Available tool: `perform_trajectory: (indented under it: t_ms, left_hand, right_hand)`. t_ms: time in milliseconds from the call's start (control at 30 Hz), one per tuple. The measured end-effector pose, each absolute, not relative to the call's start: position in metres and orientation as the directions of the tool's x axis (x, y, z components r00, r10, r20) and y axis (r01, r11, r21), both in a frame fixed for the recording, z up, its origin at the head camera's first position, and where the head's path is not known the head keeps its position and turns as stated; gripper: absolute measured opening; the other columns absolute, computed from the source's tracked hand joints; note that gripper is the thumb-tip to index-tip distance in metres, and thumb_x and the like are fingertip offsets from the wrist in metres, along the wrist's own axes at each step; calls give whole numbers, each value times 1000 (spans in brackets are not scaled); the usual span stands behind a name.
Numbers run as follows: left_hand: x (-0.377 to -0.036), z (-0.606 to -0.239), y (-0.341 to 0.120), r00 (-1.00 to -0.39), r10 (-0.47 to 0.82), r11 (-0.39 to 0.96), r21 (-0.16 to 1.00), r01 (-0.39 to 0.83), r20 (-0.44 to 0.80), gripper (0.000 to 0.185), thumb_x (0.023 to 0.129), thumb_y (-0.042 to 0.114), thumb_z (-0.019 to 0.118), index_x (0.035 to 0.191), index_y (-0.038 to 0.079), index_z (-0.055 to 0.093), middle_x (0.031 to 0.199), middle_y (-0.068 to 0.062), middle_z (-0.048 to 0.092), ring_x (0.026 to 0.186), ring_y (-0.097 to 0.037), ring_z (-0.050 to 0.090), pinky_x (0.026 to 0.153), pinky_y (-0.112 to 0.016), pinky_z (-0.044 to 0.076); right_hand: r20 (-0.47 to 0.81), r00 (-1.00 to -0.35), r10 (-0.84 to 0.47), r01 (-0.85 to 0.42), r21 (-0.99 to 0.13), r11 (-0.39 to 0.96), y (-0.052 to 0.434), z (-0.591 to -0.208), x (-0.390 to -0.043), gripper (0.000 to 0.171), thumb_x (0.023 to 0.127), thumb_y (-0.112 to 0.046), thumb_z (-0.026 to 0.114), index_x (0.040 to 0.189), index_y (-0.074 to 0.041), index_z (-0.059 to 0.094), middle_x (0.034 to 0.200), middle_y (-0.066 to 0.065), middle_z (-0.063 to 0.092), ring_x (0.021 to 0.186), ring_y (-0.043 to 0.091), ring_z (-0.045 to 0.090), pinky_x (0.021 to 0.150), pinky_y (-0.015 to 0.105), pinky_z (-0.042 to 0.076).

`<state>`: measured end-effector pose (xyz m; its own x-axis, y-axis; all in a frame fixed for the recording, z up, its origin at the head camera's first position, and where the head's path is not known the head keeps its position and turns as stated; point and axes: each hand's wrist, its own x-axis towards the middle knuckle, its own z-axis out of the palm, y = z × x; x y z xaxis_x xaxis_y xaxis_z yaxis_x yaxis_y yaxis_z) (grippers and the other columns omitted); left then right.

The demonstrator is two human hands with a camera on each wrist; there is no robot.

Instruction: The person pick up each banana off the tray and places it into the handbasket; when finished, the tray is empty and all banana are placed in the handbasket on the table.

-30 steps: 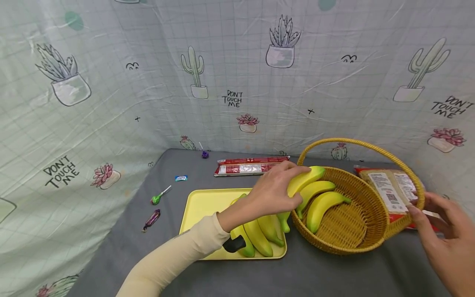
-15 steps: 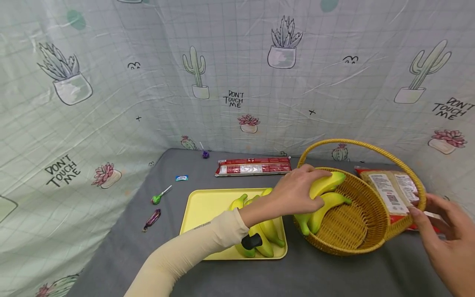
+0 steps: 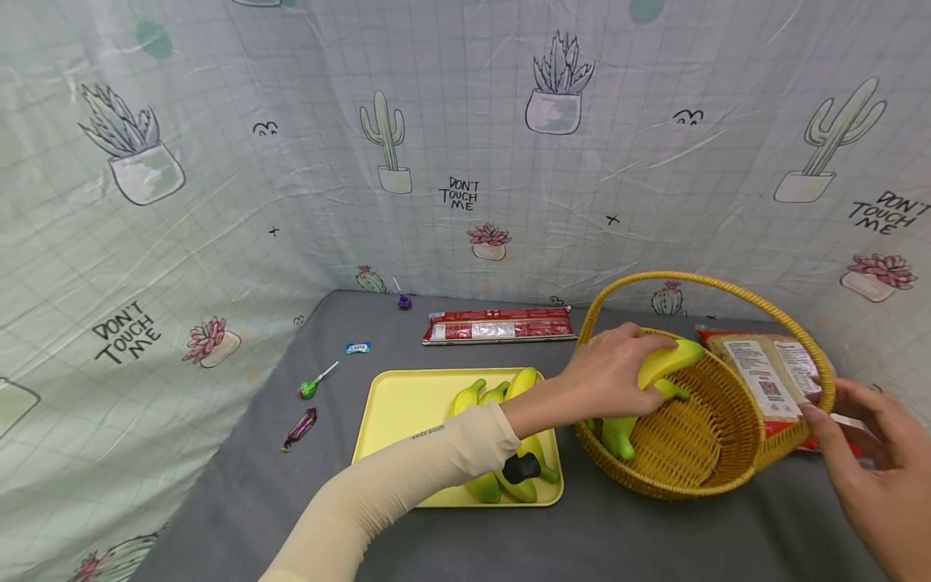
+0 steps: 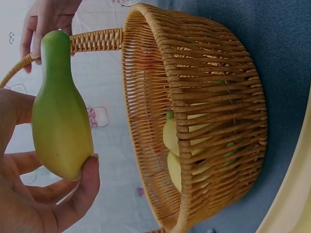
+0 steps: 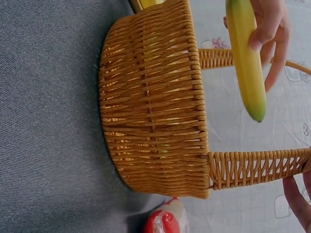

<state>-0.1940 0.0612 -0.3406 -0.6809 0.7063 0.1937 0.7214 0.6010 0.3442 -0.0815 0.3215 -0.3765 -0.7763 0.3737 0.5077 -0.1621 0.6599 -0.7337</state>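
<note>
Yellow-green, the banana [image 3: 663,361] sits in the left hand [image 3: 607,373], fingers and thumb curled round it, held above the wicker basket [image 3: 735,453] over its open mouth. More bananas lie inside the basket. The right hand [image 3: 869,453] rests its fingers on the basket's far rim beside the handle; whether it grips is unclear.

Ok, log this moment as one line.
left hand: holds banana over basket | right hand: touches basket rim | bananas on tray
</note>
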Motion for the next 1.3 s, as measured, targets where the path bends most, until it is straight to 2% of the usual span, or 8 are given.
perform_trajectory:
  t_ms: [200, 433, 767, 1000, 1200, 1300]
  left_hand:
    - [-201, -341, 76, -698, 703, 636, 320, 702, 134, 65, 94, 33, 73, 156, 29, 54, 124, 11, 58, 88, -3, 46, 64, -20, 40]
    - [-205, -349, 89, -721, 690, 666, 338, 665, 61, 65, 94, 37, 75, 156, 31, 54, 131, 9, 56, 89, -4, 49, 64, -21, 42]
    - [-201, -360, 106, -715, 699, 675, 312, 669, 19, 66, 93, 44, 76, 156, 35, 54, 111, 13, 53, 87, -3, 47, 65, -20, 40]
    - [-196, -366, 108, -704, 710, 668, 313, 675, 5, 65, 94, 43, 75, 155, 35, 54, 110, 13, 53, 87, -2, 46, 65, -19, 40]
    - [-193, -370, 113, -695, 719, 661, 311, 683, -2, 65, 93, 41, 76, 155, 36, 54, 110, 13, 53, 86, -2, 46, 64, -18, 40]
    - [-193, -372, 115, -692, 721, 662, 308, 683, -14, 65, 93, 39, 76, 155, 37, 54, 116, 14, 54, 86, -3, 46, 62, -19, 39]
  right_hand:
    - [517, -771, 371, -165, -726, 668, 322, -376, -82, 41, 98, 6, 69, 139, 1, 65, 115, -21, 56, 103, -3, 55, 81, 2, 40]
    - [502, -778, 379, -129, -718, 684, 322, -375, -82, 43, 99, 2, 70, 142, -2, 64, 115, -22, 54, 103, -6, 52, 82, 2, 38]
    - [493, -783, 380, -111, -712, 693, 320, -375, -82, 44, 101, -1, 70, 144, -2, 63, 117, -23, 52, 105, -7, 50, 83, 3, 38]
    - [463, -793, 396, -65, -711, 701, 319, -376, -81, 46, 103, -7, 69, 147, -4, 59, 122, -20, 50, 107, -10, 46, 89, 5, 37]
    - [492, -779, 389, -118, -723, 680, 321, -377, -80, 44, 100, -1, 70, 144, -3, 63, 117, -22, 52, 105, -5, 52, 85, 4, 38]
    - [495, -776, 392, -121, -725, 678, 322, -378, -79, 44, 99, 2, 71, 142, -2, 64, 116, -22, 53, 103, -5, 53, 82, 4, 39]
